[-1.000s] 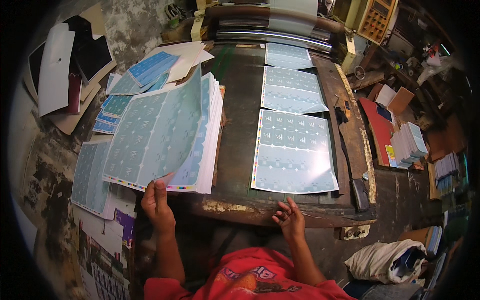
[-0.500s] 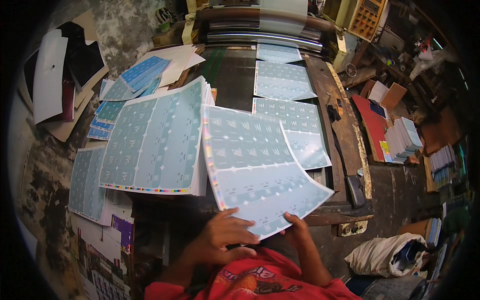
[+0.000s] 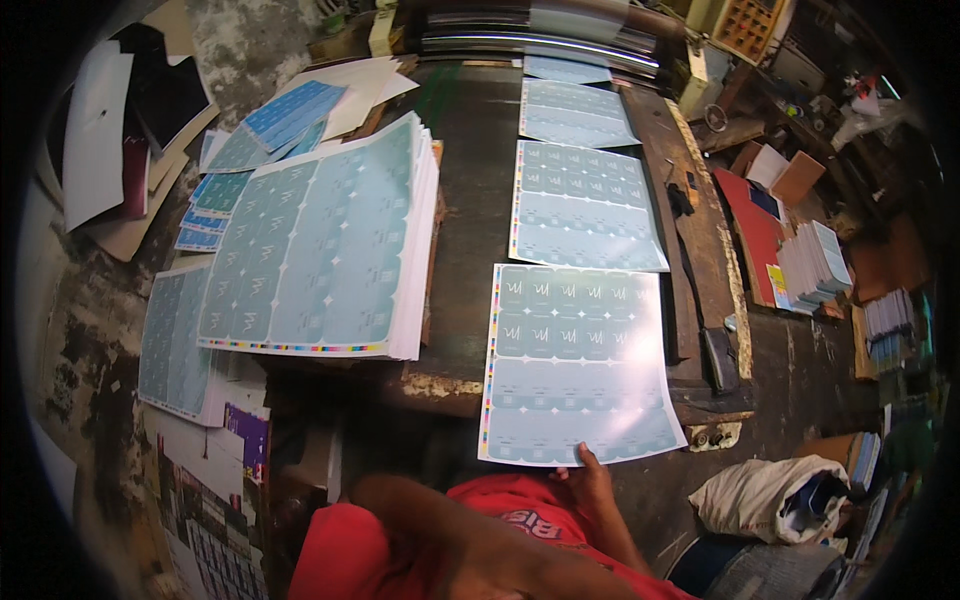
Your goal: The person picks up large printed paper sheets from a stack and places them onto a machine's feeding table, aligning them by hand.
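Observation:
In my right hand (image 3: 588,475) is the near edge of a pale blue-green printed sheet (image 3: 575,400), thumb on top and fingers underneath. The sheet lies nearly flat, glossy on its right side, its near part beyond the table's front edge. My left arm bends across my red shirt; the left hand (image 3: 555,580) is blurred and cut off at the lower edge, so its fingers are hidden. Farther up the table, another printed sheet (image 3: 590,205) lies in line with more sheets reaching the rollers. To the left stands a thick stack of similar sheets (image 3: 310,235).
The machine's metal rollers (image 3: 540,42) span the far end of the dark table (image 3: 465,190). Loose blue sheets (image 3: 290,115) lie behind the stack. On the floor at right are a red board (image 3: 740,230), paper bundles (image 3: 815,265) and a cloth sack (image 3: 760,500).
The held sheet has turned straighter, flattened and shifted right, away from the stack. My left hand has let go of its near edge and dropped toward the lower edge. The view has tilted slightly down.

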Demonstrator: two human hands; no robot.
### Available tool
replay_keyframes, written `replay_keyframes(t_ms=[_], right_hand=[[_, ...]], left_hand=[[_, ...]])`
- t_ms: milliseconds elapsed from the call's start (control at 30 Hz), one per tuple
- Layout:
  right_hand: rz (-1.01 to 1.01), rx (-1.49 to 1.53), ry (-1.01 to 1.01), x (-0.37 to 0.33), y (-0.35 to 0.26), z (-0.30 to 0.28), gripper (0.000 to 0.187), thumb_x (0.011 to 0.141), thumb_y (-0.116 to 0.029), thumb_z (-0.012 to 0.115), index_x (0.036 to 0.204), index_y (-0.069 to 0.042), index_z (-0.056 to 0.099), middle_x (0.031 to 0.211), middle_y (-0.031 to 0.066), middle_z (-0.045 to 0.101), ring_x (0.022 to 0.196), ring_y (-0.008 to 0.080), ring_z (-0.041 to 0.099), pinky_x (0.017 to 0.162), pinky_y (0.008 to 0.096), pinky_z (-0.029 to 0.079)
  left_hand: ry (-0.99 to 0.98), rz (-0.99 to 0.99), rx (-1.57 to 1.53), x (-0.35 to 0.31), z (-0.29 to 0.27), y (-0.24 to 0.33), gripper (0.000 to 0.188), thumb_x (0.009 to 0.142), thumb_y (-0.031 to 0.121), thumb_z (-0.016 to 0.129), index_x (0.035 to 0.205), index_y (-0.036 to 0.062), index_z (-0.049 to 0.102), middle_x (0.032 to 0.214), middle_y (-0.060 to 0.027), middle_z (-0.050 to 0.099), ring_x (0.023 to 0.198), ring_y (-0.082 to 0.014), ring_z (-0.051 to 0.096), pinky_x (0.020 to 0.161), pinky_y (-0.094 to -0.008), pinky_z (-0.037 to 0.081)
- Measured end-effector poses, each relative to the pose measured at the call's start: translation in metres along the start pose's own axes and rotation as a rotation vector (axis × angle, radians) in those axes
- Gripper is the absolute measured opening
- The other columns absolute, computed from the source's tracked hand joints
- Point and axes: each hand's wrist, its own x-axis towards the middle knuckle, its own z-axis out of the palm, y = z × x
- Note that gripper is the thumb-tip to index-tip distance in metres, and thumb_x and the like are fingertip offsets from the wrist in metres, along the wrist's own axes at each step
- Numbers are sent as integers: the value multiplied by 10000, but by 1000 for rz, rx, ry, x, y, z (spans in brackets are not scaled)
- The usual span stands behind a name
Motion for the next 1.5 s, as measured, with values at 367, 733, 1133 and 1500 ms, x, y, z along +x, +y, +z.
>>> replay_keyframes(t_ms=[367, 733, 1133, 1500], right_hand=[[57, 136, -42, 43, -29, 4, 468, 999, -440, 451, 1148, 0, 508, 759, 142, 642, 619, 230, 603, 753, 462, 530], [-59, 187, -47, 83, -48, 12, 423, 1011, -417, 434, 1134, -17, 499, 963, 161, 642, 692, 213, 621, 716, 443, 555], [-103, 167, -120, 57, -56, 36, 518, 984, -355, 493, 1411, -71, 421, 1131, 136, 638, 844, 207, 630, 786, 434, 549], [-223, 97, -651, 1, -100, 81, 869, 821, -406, 711, 1468, -18, 279, 1290, 174, 525, 1081, 250, 586, 919, 409, 507]], left_hand=[[321, -426, 2063, -33, 6, 135, 954, 655, 729, 693, 1342, 88, 528, 1391, -204, 486, 1325, -388, 415, 1124, -491, 268], [1000, -824, 2675, -106, -11, 180, 787, 847, 508, 669, 1420, 23, 434, 1487, -166, 413, 1433, -360, 282, 1170, -494, 189], [1531, 434, 2068, -117, -19, 172, 432, 1008, 335, 524, 1053, -72, 664, 1126, -161, 679, 1106, -216, 596, 1072, -355, 354], [425, -362, 2181, -99, -17, 129, 177, 788, 336, 755, 893, 194, 747, 957, 23, 748, 1114, -238, 656, 1097, -520, 292]])
